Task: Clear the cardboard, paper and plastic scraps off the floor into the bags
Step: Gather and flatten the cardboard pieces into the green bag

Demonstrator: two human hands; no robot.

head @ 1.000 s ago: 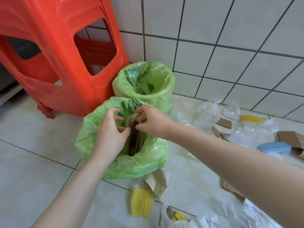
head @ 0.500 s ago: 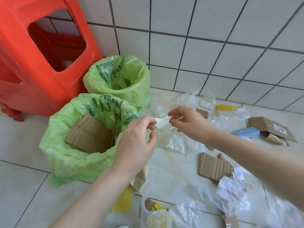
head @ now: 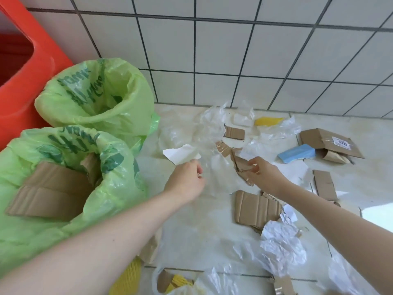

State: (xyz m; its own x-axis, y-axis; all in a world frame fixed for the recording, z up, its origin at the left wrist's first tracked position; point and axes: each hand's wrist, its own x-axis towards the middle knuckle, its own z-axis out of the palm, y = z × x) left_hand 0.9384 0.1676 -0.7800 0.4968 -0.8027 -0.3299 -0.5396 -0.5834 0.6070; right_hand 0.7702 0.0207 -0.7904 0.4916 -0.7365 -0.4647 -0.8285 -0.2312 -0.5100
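The left hand [head: 184, 181] is pinching a white paper scrap [head: 180, 154] in its grip, just beside the near green bag [head: 110, 188] holding cardboard. The right hand [head: 262, 174] is pinching a torn cardboard piece [head: 240, 162] above the floor [head: 191, 220], where plastic scraps [head: 212, 128] are lying toward the wall edge.

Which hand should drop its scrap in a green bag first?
Probably the left hand: it pinches the white paper right beside the near bag. The right hand holds torn cardboard farther away.
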